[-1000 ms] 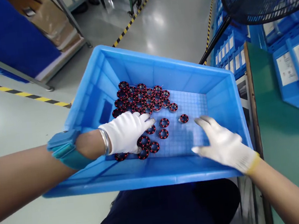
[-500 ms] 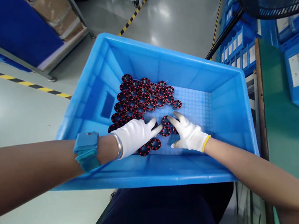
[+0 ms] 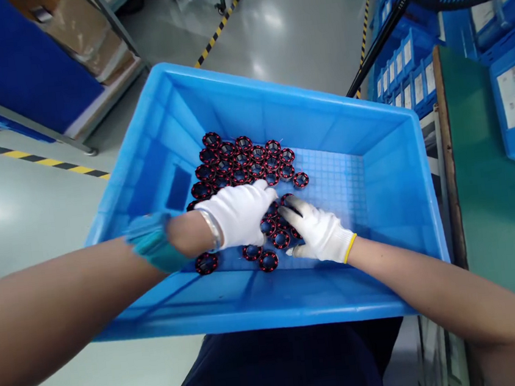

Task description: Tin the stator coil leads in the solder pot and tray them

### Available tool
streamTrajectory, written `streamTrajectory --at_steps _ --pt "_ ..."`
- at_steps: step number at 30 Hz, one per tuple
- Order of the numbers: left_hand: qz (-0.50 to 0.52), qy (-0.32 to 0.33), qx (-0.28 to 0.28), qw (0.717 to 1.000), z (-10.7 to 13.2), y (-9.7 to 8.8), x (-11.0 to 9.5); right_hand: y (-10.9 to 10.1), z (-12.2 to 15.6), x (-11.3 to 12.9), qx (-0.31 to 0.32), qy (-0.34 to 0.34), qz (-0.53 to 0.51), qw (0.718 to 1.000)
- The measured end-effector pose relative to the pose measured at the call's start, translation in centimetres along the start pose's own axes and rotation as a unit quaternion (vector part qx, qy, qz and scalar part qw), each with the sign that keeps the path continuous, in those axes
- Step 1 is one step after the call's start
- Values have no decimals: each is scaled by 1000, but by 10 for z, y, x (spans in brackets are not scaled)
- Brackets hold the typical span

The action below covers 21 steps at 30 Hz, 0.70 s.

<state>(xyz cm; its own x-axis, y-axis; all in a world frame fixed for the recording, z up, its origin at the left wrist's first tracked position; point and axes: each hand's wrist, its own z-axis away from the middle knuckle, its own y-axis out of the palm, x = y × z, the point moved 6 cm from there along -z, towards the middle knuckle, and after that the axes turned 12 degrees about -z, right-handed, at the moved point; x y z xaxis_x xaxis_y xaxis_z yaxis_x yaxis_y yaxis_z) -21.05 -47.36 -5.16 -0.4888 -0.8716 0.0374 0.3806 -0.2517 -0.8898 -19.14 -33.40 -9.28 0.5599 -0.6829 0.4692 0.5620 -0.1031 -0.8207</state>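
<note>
- Rings [image 3: 246, 171], black and red, packed with openings upward toward the left of the blue crate [image 3: 271, 319]; they look stiff and fairly light, their edges perhaps easily scuffed, so the outer wall seems the safest hold.
- Left hand [image 3: 240, 215], gloved, fingers curled down; whether they pinch a ring, I cannot tell.
- Looser rings [image 3: 275, 231] between the hands, likely quick to slide.
- Right hand [image 3: 320, 233], gloved, thumb and fingers wide apart beside them.

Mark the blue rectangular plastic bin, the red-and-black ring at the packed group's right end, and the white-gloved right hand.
Blue rectangular plastic bin [image 3: 295, 115]: head view, far wall.
Red-and-black ring [image 3: 301, 185]: head view, near rim.
White-gloved right hand [image 3: 319, 232]: head view, back of glove.
</note>
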Motion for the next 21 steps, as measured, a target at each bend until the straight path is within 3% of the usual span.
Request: streamTrajectory --at_steps 5,8,12,17,21 --pt "-32 -48 92 994 33 18 8 4 1 7 30 -17 14 999" --pt "-76 -61 82 992 41 36 0 5 -1 9 21 -15 9 1000" --pt "-110 -46 37 992 32 50 -10 8 -6 12 9 8 27 1000" --pt "-71 -50 -1 996 15 48 -14 7 -12 12 -3 50 23 998" --pt "-42 -53 -13 998 19 27 -15 2 -12 5 -8 67 20 998"
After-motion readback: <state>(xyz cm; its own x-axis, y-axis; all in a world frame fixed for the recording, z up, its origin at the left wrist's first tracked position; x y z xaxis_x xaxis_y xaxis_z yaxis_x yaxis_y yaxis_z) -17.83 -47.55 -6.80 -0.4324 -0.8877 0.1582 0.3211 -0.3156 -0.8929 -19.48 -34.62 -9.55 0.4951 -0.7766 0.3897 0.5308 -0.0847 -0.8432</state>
